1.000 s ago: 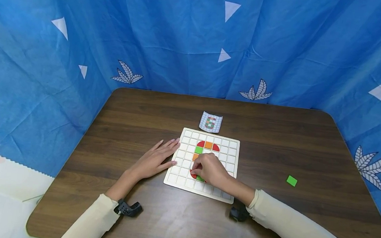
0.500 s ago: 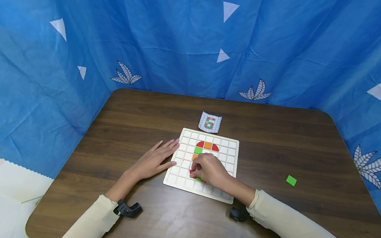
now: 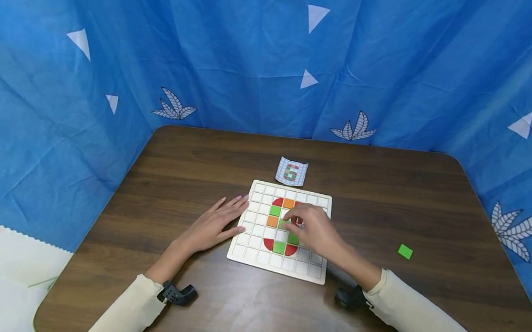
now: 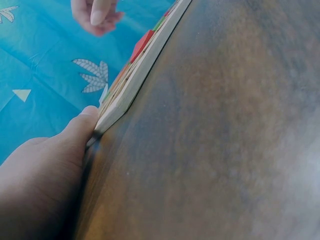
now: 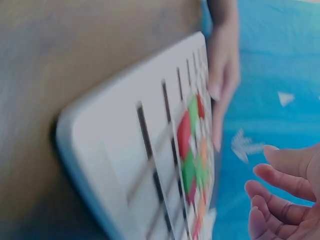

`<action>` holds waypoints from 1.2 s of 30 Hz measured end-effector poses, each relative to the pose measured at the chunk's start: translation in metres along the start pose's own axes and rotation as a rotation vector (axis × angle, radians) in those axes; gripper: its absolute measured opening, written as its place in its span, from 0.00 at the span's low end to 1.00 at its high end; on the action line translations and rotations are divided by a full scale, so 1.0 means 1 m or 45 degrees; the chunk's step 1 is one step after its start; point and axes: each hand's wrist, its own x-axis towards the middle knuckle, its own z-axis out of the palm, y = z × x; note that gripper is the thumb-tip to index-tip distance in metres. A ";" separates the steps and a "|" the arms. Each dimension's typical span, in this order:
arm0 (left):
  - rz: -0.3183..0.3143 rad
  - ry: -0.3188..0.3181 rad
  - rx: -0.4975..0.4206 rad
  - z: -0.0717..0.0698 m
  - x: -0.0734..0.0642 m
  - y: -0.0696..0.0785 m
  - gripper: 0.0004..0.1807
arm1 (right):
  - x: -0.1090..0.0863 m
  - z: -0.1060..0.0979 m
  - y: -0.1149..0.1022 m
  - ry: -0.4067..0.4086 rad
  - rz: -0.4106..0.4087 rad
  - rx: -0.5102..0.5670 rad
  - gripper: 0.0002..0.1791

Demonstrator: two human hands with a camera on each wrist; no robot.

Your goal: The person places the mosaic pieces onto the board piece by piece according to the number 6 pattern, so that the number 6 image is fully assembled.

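A white square grid board (image 3: pixel 244 251) lies on the table, bearing red, green and orange tiles arranged in a rounded figure. At its lower left corner of the figure sits a red quarter-round tile (image 3: pixel 268 244), beside a green square tile (image 3: pixel 279 247). My left hand (image 3: pixel 213 224) rests flat, fingers spread, with fingertips and thumb at the board's left edge. Over the right part of the figure hovers my right hand (image 3: pixel 314 231), hiding some tiles. In the right wrist view its bent fingers (image 5: pixel 272 200) stand apart from the thumb, holding nothing.
A small curled card (image 3: pixel 291 172) printed with a similar coloured figure lies beyond the board. One loose green tile (image 3: pixel 405 251) is on the wooden table (image 3: pixel 190 159) to the right. A blue curtain (image 3: pixel 257 54) hangs behind the table.
My right hand has left the red tile at the figure's lower left and moved up and to the right, uncovering the bottom row. My left hand stays in place.
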 end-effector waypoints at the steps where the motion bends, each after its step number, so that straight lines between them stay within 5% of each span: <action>1: -0.001 0.002 0.001 0.000 0.000 0.000 0.41 | -0.002 -0.006 0.004 0.016 0.013 0.010 0.09; 8: 0.000 0.014 -0.008 0.001 -0.001 0.001 0.41 | -0.026 -0.046 0.031 0.150 0.132 -0.018 0.11; 21: -0.001 0.031 -0.008 0.001 -0.001 0.001 0.41 | -0.093 -0.089 0.085 0.436 0.139 -0.184 0.10; 28: 0.006 0.051 -0.013 0.002 -0.001 0.001 0.41 | -0.129 -0.104 0.106 0.435 0.206 -0.193 0.13; 36: -0.005 0.043 -0.017 0.003 -0.002 0.000 0.41 | -0.166 -0.126 0.137 0.313 0.299 -0.280 0.22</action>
